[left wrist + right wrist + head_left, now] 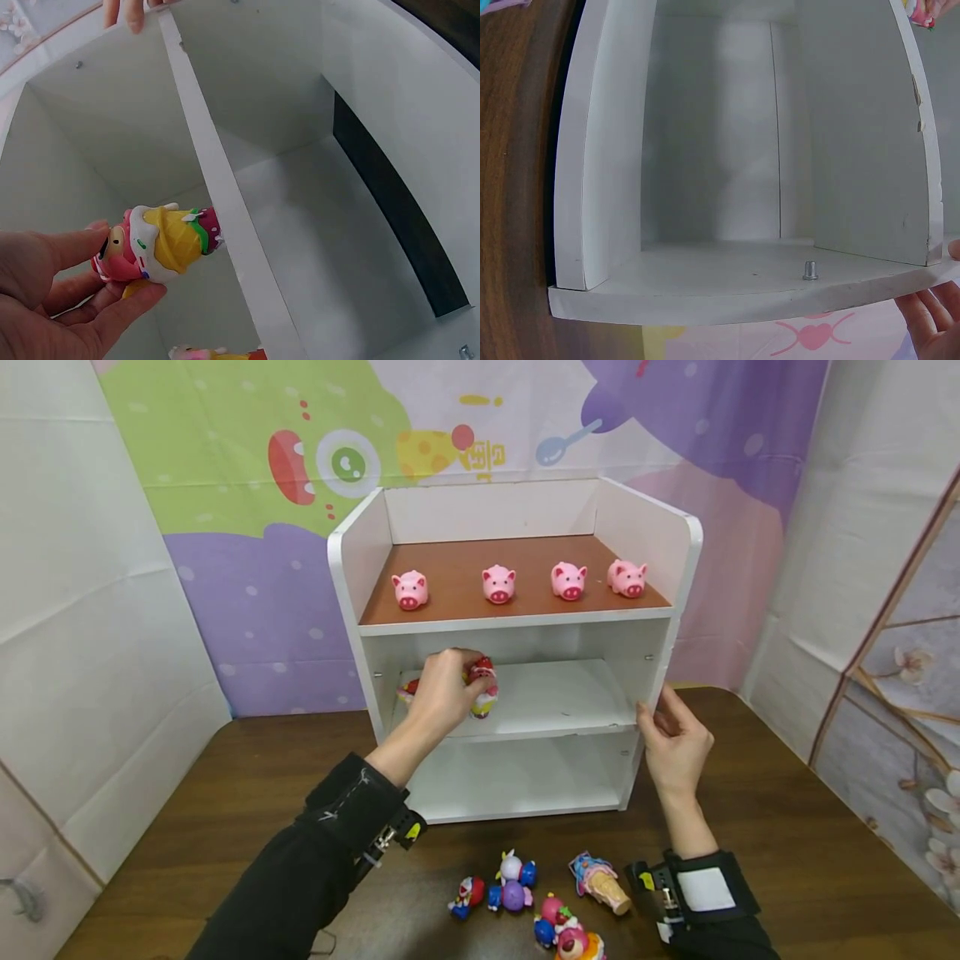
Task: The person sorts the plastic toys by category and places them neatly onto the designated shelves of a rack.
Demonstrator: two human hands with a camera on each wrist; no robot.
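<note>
My left hand [444, 693] pinches a small toy figurine [161, 240] between thumb and fingers. The figurine has a pink head, a white and yellow body and a dark red and green end. In the head view it is over the front of the middle shelf [555, 693] of a white shelf unit [690, 560]. Another figurine [407, 690] is on that shelf to the left, partly hidden by my left hand. My right hand [678, 747] grips the unit's right side panel, thumb at the front edge and fingers on the outer face.
Several pink toy pigs [498, 584] stand in a row on the brown top board [450, 560]. On the wooden table [300, 777] in front lie several small figurines [513, 896] and an ice-cream-cone toy [600, 882]. A patterned cloth [247, 610] hangs behind.
</note>
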